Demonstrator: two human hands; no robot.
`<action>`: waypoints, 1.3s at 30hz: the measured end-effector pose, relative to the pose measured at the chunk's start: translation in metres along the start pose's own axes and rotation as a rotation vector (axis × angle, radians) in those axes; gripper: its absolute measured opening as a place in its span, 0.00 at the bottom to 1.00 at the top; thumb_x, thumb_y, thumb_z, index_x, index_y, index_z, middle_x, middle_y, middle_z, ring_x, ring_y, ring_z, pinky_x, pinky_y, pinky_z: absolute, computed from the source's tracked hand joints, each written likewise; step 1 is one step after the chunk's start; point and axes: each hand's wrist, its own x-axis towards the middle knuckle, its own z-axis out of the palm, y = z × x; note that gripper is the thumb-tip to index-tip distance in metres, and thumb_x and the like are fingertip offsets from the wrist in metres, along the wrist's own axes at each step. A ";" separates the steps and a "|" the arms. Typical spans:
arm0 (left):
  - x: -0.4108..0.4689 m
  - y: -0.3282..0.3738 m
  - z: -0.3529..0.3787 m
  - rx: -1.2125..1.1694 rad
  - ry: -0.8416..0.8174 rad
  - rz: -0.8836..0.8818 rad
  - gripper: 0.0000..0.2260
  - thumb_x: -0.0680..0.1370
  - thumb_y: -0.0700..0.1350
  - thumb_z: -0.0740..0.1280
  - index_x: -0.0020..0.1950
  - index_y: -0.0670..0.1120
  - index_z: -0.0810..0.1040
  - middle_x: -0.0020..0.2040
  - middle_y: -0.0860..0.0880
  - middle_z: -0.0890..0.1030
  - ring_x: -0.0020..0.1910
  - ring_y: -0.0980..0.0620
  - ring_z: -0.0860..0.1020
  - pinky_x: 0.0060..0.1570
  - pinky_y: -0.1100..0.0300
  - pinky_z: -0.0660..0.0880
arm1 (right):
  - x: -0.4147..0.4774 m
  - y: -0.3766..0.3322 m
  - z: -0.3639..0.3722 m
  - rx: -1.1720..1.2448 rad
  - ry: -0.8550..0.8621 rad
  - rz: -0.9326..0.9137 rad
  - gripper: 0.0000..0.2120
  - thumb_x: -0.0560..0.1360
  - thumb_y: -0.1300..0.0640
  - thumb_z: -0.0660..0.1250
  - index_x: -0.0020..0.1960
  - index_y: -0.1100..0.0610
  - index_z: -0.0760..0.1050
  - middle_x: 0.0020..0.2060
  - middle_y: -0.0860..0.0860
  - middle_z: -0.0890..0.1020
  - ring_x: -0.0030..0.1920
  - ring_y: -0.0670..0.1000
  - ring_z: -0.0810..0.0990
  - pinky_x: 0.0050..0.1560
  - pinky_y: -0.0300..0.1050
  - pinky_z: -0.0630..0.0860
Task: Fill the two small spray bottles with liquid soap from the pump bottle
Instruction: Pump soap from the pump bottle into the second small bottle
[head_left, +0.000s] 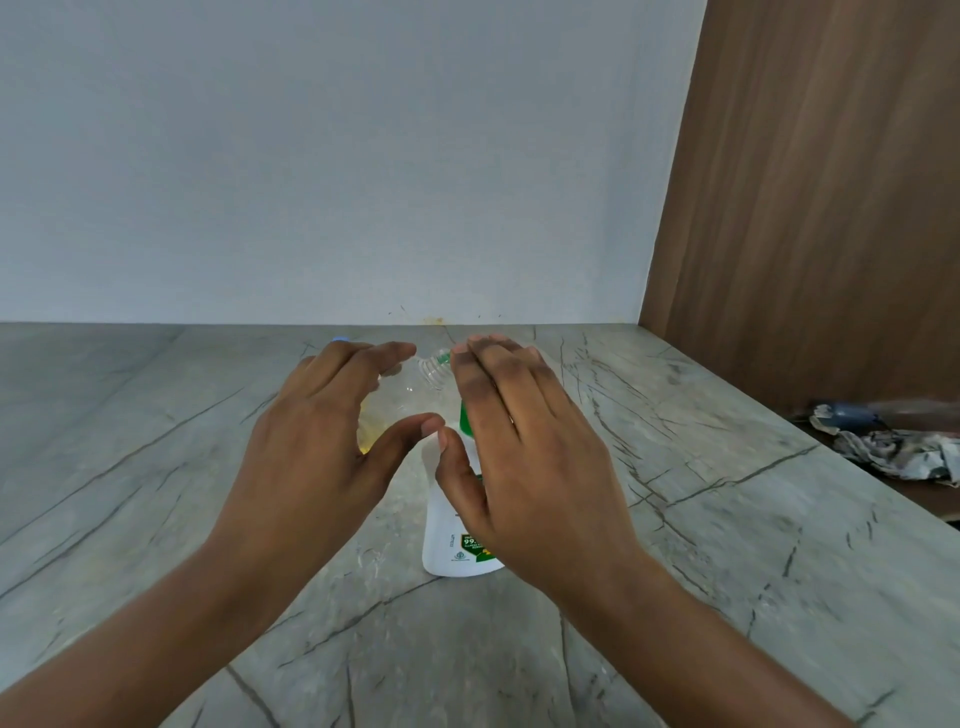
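A white pump bottle (448, 540) with a green label and green pump stands on the grey marble counter (156, 467) at the centre. My right hand (524, 452) hovers over it with straight fingers, hiding its top. Behind it a clear small spray bottle (410, 395) holds some yellowish liquid, and a ridged clear cap (434, 371) shows between my hands. My left hand (322, 441) is spread open in front of the clear bottle, thumb out, touching nothing that I can see. A bit of blue (340, 339) peeks above my left fingers; what it is stays hidden.
A pale wall closes the counter's far edge. A brown wooden panel (810, 208) stands at the right. Crumpled paper or cloth (893, 447) lies on a lower dark surface beyond the counter's right edge.
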 end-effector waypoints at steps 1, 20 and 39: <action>0.000 0.000 0.000 -0.002 0.001 -0.001 0.22 0.71 0.58 0.64 0.61 0.47 0.75 0.51 0.50 0.78 0.48 0.50 0.77 0.41 0.62 0.67 | -0.001 0.000 0.000 0.007 0.008 0.005 0.21 0.75 0.54 0.62 0.63 0.66 0.73 0.58 0.59 0.78 0.60 0.57 0.74 0.64 0.45 0.68; -0.012 -0.007 0.008 0.000 -0.036 0.009 0.22 0.73 0.60 0.60 0.61 0.50 0.74 0.52 0.54 0.76 0.48 0.56 0.74 0.43 0.74 0.63 | -0.013 -0.005 0.002 0.092 0.009 0.033 0.21 0.73 0.56 0.63 0.62 0.65 0.74 0.57 0.58 0.78 0.61 0.55 0.74 0.60 0.44 0.72; -0.002 -0.004 0.002 -0.016 -0.006 0.030 0.23 0.73 0.61 0.60 0.62 0.49 0.74 0.52 0.52 0.77 0.49 0.53 0.76 0.44 0.73 0.63 | 0.000 -0.003 -0.006 0.076 0.104 0.053 0.19 0.73 0.54 0.64 0.59 0.64 0.77 0.54 0.56 0.80 0.58 0.53 0.76 0.58 0.40 0.70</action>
